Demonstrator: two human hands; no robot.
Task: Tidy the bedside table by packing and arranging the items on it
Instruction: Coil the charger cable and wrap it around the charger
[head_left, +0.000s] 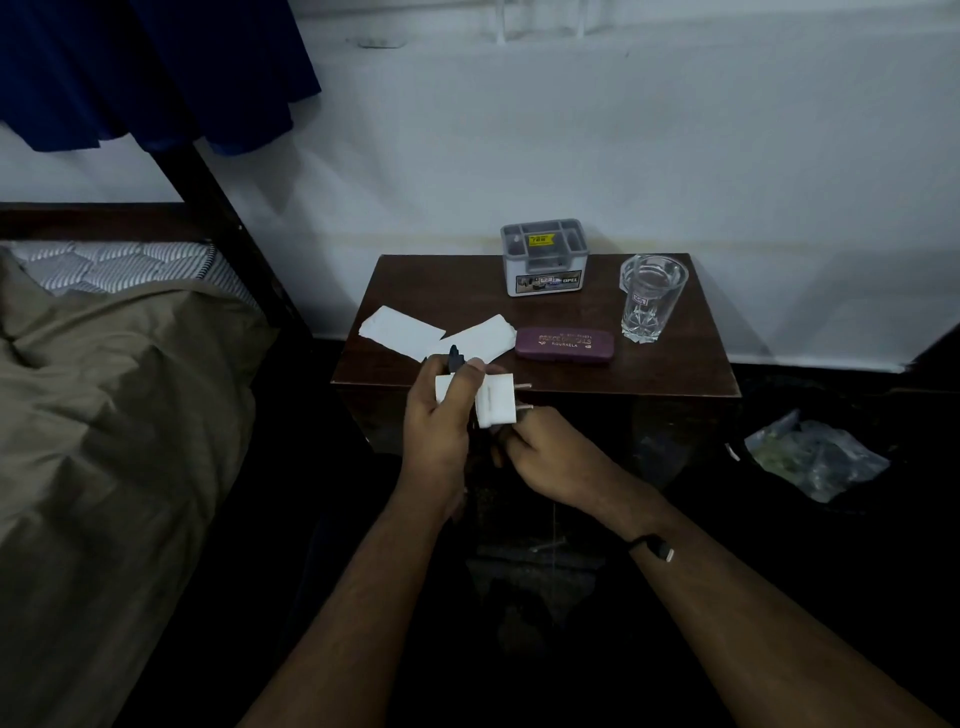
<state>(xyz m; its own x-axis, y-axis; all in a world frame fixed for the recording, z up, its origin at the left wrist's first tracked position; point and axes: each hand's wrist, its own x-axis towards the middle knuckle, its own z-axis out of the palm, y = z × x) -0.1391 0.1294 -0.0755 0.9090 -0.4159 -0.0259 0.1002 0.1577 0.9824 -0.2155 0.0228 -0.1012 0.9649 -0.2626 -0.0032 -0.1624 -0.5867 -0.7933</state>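
Just off the front edge of the bedside table (649, 371), the left hand (441, 431) grips a white charger plug (496, 400), fingers curled round it, thumb on top. The right hand (545, 457) meets the plug from below, fingers closed under it; what they pinch I cannot tell. On the surface, two white papers (405, 330) lie near the left edge, a purple spectacle case (565, 345) mid-surface, a grey organiser box (545, 260) at the back edge, and a drinking glass (652, 299) toward the back right corner.
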